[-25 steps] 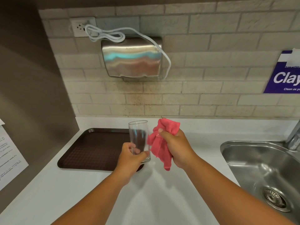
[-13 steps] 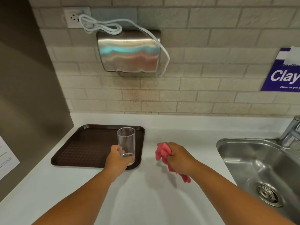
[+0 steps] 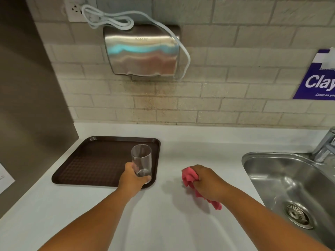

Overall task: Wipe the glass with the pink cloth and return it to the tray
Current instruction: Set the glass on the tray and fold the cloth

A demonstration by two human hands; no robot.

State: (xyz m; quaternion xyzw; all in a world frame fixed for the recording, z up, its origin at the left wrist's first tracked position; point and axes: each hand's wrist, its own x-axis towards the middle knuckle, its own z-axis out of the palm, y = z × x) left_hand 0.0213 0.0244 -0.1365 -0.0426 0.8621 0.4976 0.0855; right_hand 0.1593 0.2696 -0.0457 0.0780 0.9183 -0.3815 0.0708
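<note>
A clear drinking glass [image 3: 141, 158] stands upright over the near right corner of the dark brown tray [image 3: 94, 160]. My left hand [image 3: 133, 180] grips its lower part; whether its base rests on the tray I cannot tell. The pink cloth [image 3: 189, 177] is bunched in my right hand [image 3: 208, 182], low over the white counter to the right of the tray, with one end hanging out under my wrist.
A steel sink [image 3: 290, 187] with a tap [image 3: 324, 145] lies at the right. A metal hand dryer [image 3: 142, 53] with a white cable hangs on the tiled wall. A grey panel [image 3: 27, 105] borders the counter on the left.
Both hands have dropped and parted. The left carried the glass left and down to the tray's corner; the right took the cloth down to the counter.
</note>
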